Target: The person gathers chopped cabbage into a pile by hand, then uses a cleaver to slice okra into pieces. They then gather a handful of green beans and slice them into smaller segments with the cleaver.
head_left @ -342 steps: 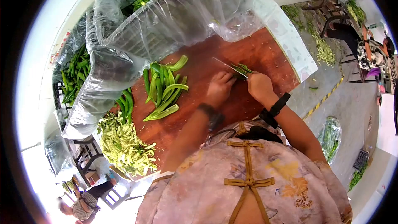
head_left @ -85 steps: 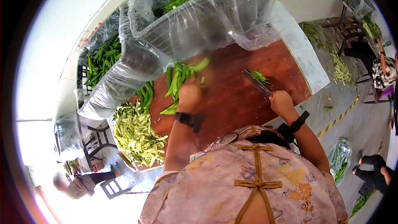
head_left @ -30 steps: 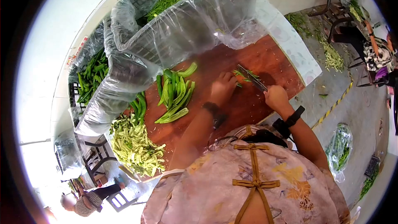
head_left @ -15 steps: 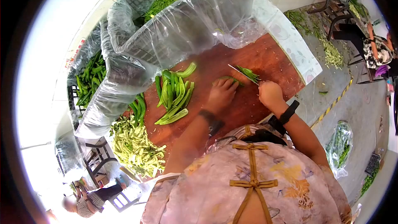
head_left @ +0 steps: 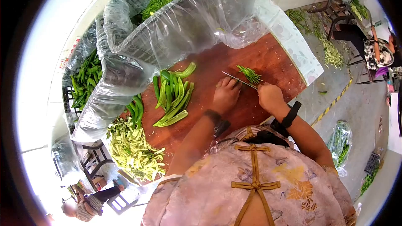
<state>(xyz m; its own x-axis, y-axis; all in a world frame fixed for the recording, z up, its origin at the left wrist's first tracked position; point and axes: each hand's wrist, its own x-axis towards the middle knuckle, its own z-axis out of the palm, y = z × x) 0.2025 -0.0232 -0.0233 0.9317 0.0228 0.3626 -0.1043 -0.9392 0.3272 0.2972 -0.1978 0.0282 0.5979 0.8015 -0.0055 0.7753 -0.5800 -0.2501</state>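
Note:
My right hand point(head_left: 271, 99) is closed round the handle of a knife point(head_left: 240, 80), its blade pointing left across the wooden board point(head_left: 209, 79). My left hand point(head_left: 226, 95) presses down on the board with fingers curled over a green pepper, which they mostly hide. The blade lies right at those fingertips. Just beyond the knife is a small heap of thin green pepper strips point(head_left: 250, 74). Left of my left hand lies a pile of split green peppers point(head_left: 176, 94), their pale insides partly showing.
A plastic-lined crate point(head_left: 184, 29) of green shreds stands behind the board. Another lined crate holds whole green peppers point(head_left: 88, 77). Pale pepper trimmings point(head_left: 136, 150) are heaped at the board's left edge. Two people sit farther off, one at left point(head_left: 88, 207), one at right point(head_left: 377, 50).
The knife has shifted from over the pepper strips to the near side of them, against my left fingertips. The strips now lie loose behind the blade. The view has shifted slightly.

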